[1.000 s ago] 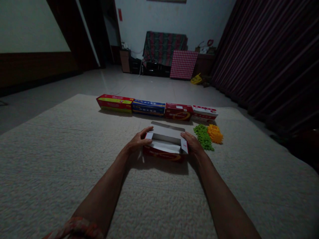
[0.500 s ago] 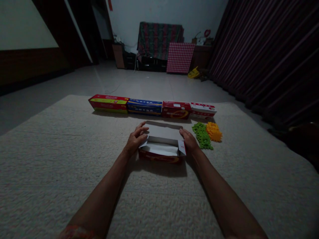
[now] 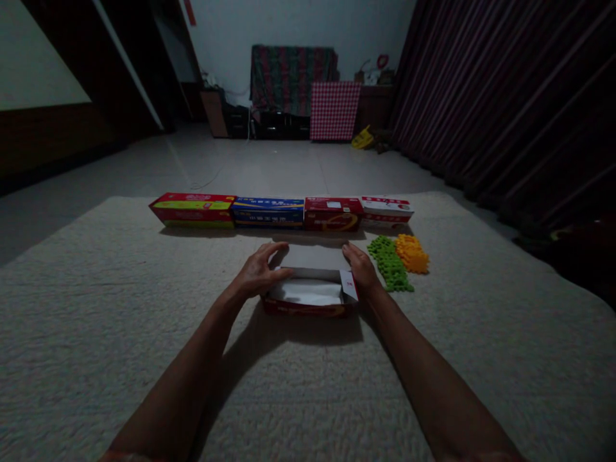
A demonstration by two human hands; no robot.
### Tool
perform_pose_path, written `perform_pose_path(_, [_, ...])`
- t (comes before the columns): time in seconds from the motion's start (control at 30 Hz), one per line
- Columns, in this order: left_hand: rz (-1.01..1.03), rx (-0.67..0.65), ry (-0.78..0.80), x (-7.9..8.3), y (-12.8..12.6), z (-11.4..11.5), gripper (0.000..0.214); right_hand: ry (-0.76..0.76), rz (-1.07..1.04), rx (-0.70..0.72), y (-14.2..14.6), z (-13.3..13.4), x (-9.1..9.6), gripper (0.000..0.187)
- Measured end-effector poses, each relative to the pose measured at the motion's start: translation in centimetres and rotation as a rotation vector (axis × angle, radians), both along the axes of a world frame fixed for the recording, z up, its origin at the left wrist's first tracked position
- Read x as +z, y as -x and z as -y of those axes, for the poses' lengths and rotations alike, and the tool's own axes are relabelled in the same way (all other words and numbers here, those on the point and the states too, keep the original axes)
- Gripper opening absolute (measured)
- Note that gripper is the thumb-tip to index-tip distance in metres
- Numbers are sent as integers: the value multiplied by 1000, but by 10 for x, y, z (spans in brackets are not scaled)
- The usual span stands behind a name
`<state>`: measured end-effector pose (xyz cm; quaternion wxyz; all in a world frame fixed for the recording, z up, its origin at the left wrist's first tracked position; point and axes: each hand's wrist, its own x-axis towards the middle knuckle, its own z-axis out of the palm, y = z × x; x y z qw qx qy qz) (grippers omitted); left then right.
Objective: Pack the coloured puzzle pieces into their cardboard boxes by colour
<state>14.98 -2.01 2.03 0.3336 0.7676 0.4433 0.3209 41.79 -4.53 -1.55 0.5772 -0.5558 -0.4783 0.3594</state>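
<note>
An open red carton (image 3: 308, 300) with a white inside lies on the cream rug (image 3: 96, 308) in front of me. My left hand (image 3: 257, 274) rests on its left end, fingers curled over the lid's left edge. At the carton's right end my right hand (image 3: 360, 269) holds the lid and the side flap. The lid (image 3: 312, 258) leans back toward the far side. Nothing shows inside the carton but white card.
Four closed cartons stand in a row behind: red-green (image 3: 194, 210), blue (image 3: 268, 212), red (image 3: 333, 213), white-red (image 3: 387, 210). A green pile (image 3: 387, 262) and an orange pile (image 3: 412, 253) of small pieces lie to the right. Dark curtains (image 3: 505, 96) hang on the right.
Both hands have slid along the carton's ends toward the far side and the lid has tipped further back. The view has shifted slightly.
</note>
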Motion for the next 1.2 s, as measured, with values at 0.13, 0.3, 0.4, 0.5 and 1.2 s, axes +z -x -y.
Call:
perform_pose_path(0.13, [-205, 19, -38, -1, 3, 1, 78, 89, -102, 3, -2, 2, 0, 49])
perform_pose_path(0.3, [-240, -51, -120, -7, 15, -9, 62, 30, 68, -21, -8, 2, 0, 47])
perform_pose_path(0.4, [-227, -160, -239, -7, 20, -14, 53, -116, 271, -13, -13, 0, 0, 34])
perform_pose_path(0.5, [-235, -191, -368, -5, 21, -15, 47, -172, 424, 41, -18, -1, 1, 29])
perform_pose_path(1.2, [-88, -261, -25, 6, 21, -10, 36, -19, 1066, 418, 12, 72, 72, 50])
